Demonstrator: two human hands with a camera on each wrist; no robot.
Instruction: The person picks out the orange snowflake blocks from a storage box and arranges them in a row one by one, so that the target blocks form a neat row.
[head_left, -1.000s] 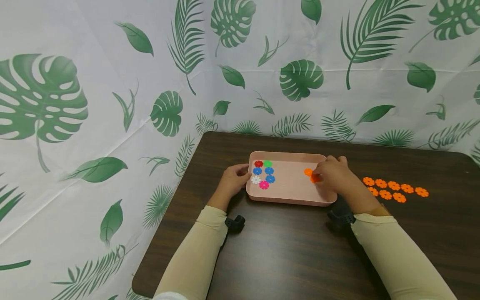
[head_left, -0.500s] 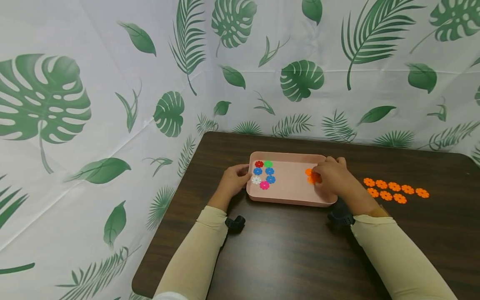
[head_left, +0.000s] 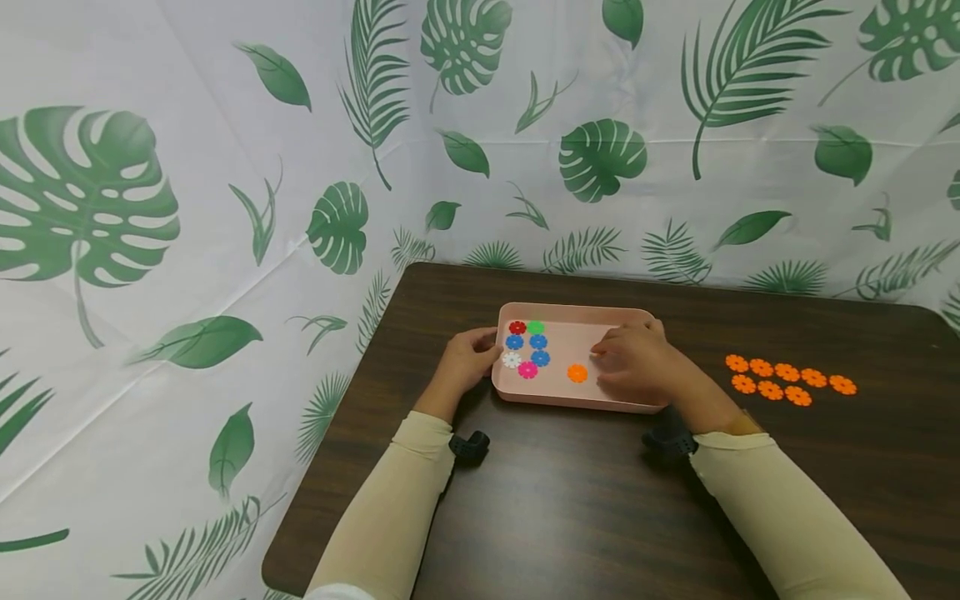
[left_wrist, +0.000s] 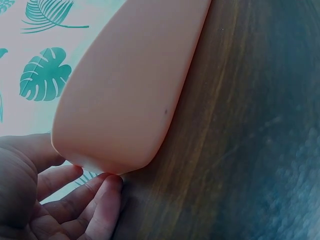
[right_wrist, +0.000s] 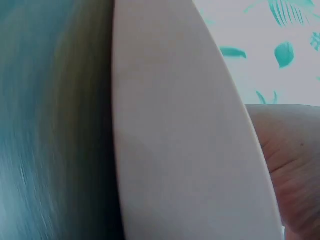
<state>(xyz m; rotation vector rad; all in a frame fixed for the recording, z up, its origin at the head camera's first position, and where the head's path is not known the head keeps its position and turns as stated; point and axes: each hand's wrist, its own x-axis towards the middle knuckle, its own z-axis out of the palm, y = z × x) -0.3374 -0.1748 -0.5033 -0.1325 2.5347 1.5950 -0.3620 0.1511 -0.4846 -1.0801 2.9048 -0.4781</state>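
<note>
A pink tray [head_left: 570, 400] lies on the dark wooden table. My left hand [head_left: 467, 360] holds its left end, thumb at the rim; in the left wrist view that hand's fingertips [left_wrist: 111, 186] touch the outer end wall. My right hand [head_left: 641, 357] reaches over the right end into the tray, back of the hand upward, hiding whatever lies beneath its fingers. Left of it, apart from the fingers, rests an orange notched disc [head_left: 577, 373]. At the tray's left end sit several notched discs: red [head_left: 517, 327], green [head_left: 536, 327], blue [head_left: 537, 342], white [head_left: 512, 360] and pink [head_left: 528, 369].
Several orange discs [head_left: 786, 372] lie in two rows on the table [head_left: 555, 500] right of the tray. A white cloth with green leaves [head_left: 525, 108] hangs behind and to the left of the table. Each wrist wears a black device [head_left: 470, 447].
The right hand has moved left within the tray. One orange disc now lies farther left and nearer the front; other orange seen under the fingers is hidden. The left hand stays put.
</note>
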